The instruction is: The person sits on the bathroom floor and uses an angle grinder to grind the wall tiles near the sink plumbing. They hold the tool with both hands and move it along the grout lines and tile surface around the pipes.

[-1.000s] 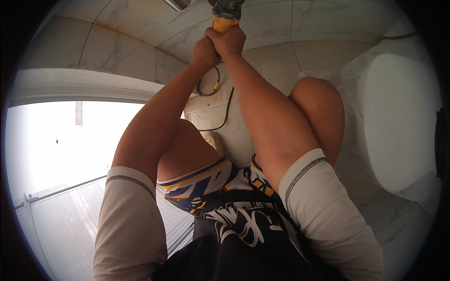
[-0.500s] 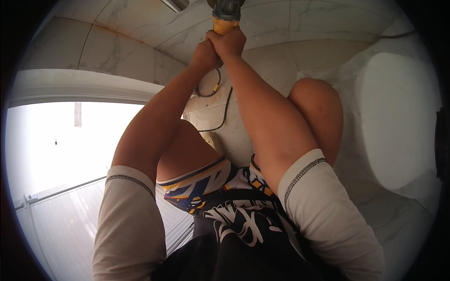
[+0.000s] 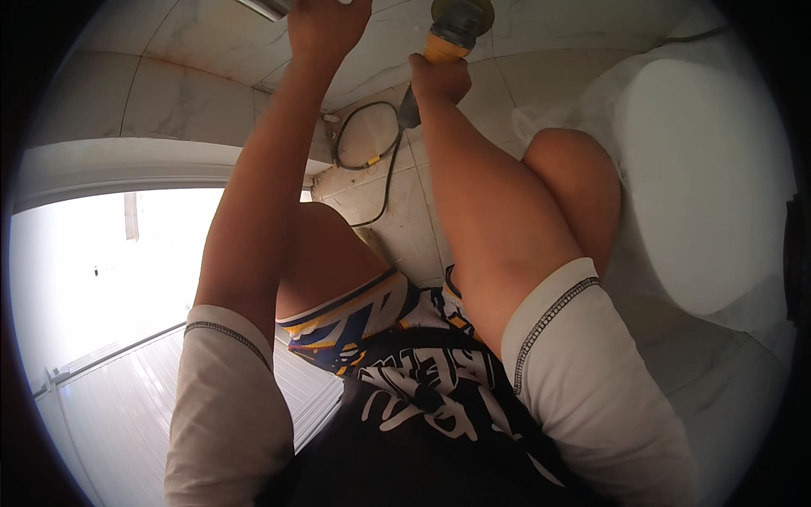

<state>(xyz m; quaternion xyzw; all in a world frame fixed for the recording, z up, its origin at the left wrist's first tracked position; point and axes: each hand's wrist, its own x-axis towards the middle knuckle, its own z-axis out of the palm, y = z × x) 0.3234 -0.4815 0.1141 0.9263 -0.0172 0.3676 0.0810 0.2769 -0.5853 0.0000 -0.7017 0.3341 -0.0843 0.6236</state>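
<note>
My right hand [image 3: 443,79] is wrapped round the yellow body of an angle grinder [image 3: 448,47]. The tool's dark head and round disc [image 3: 473,13] point away from me near the top edge, and its dark rear end hangs below my fist. A dark power cord [image 3: 392,182] runs from that end and loops on the floor. Up at the top edge, apart from the grinder, is my left hand [image 3: 329,25]. Its fingers look curled, though the picture edge cuts them off. A small pale bit shows there, too little to name.
A metal bar [image 3: 269,7] lies beside my left hand at the top. Marbled tiles [image 3: 186,97] line the wall. A bright opening with a pale sill [image 3: 127,160] is at my left. To my right stands a large white rounded object [image 3: 701,186] with thin plastic sheeting around it.
My left hand has let go of the grinder and moved up and left to the top edge. My right hand still holds the tool, which has shifted slightly right.
</note>
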